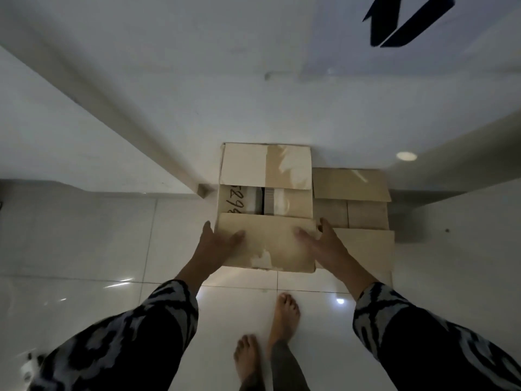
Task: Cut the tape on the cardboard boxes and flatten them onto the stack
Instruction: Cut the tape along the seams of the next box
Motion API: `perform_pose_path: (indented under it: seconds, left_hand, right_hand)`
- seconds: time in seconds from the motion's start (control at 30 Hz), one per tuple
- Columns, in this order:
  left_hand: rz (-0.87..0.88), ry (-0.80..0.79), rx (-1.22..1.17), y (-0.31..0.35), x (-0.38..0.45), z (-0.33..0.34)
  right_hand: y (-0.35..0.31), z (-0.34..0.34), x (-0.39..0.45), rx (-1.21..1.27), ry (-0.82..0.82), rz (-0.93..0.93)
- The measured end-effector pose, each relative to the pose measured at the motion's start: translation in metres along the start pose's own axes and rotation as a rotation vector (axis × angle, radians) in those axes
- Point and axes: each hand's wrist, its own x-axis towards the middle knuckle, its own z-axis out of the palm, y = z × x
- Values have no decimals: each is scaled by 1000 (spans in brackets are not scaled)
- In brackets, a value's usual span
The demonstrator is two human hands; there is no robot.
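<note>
**Desk:** Head view, looking straight down. How many boxes are there?

**Photographer:** Two. One tan cardboard box with its top flaps open [265, 204] sits against the far white wall [253, 80], handwritten digits on its left inner flap and a strip of glossy brown packing tape [284, 167] across the far flap. Just right of it lies a second tan cardboard piece, opened out and lying low on the floor [358, 198]; whether it is one box or several stacked I cannot tell.

**Desk:** And hands?

**Photographer:** Two, both bare, both on the near flap of the open box. The left hand [217, 244] clasps the flap's left edge, thumb over the top, fingers out of sight round the side. The right hand [321, 241] takes the right edge the same way, thumb laid flat on the cardboard, fingers curled past the corner. The box is between the hands and just beyond them, its near flap spanning from one palm to the other.

**Desk:** Anything else in the picture?

**Photographer:** Two sleeves in a black-and-grey pattern [135, 334], two bare feet [282, 314] on glossy white floor tiles [84, 249] near the box, and a white beam or ledge [112, 103] running diagonally from far left to the box's left side. One dark angular shape [406, 21] shows at far right; I cannot make out what it is.
</note>
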Motion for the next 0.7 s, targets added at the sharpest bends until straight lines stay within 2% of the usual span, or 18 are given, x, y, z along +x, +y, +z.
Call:
perform_pose_path:
  seconds: [0.1, 0.2, 0.3, 0.43, 0.63, 0.7]
  left_hand:
    - [108, -110, 8, -16, 12, -2]
    - [142, -54, 34, -7, -21, -8]
    - [161, -48, 18, 9, -78, -23]
    - [210, -101, -124, 32, -163, -54]
    - [495, -103, -114, 82, -267, -71]
    - [481, -180, -99, 100, -297, -64]
  right_hand:
    - [23, 16, 16, 142, -31, 31]
    - [12, 23, -15, 261, 53, 35]
    - [-8, 13, -73, 360, 82, 29]
    - [-34, -18, -168, 416, 103, -1]
    - [-34, -73, -298, 552, 118, -59]
    - [-25, -94, -335, 560, 144, -76]
